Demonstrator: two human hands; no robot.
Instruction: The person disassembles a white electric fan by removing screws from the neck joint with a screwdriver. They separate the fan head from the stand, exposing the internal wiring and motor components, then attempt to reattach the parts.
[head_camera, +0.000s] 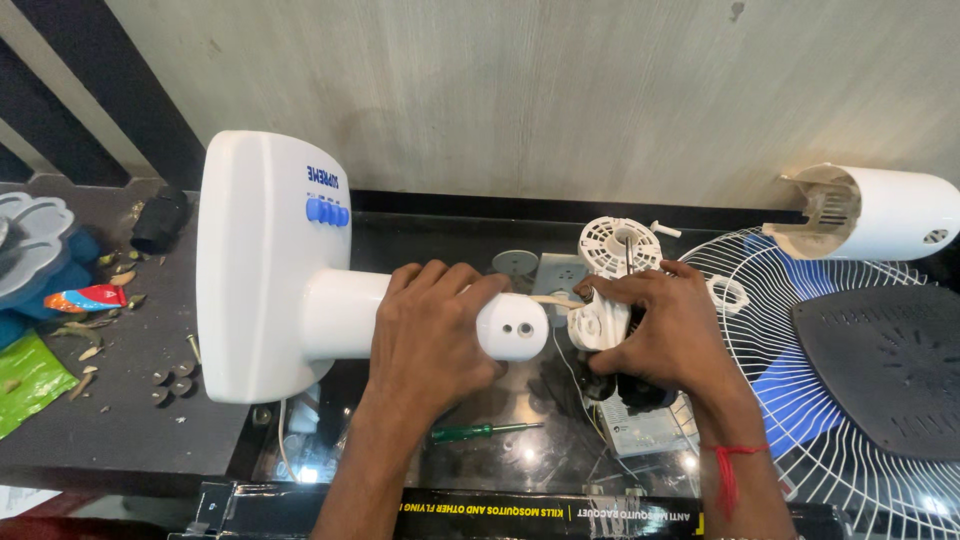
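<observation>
Our left hand (432, 335) wraps over the white neck of the fan stand base (270, 265), which lies on its side across the dark glass counter (440, 240). Our right hand (665, 330) clutches the fan motor assembly (610, 325) just beside the neck's end. A green screwdriver (480, 432) lies below; a wire fan guard (800, 390) sits at right.

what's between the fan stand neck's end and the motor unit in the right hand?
Head view: a thin beige lead and a short gap over the dark glass top separate the stand neck from the motor unit in the right hand.
</observation>
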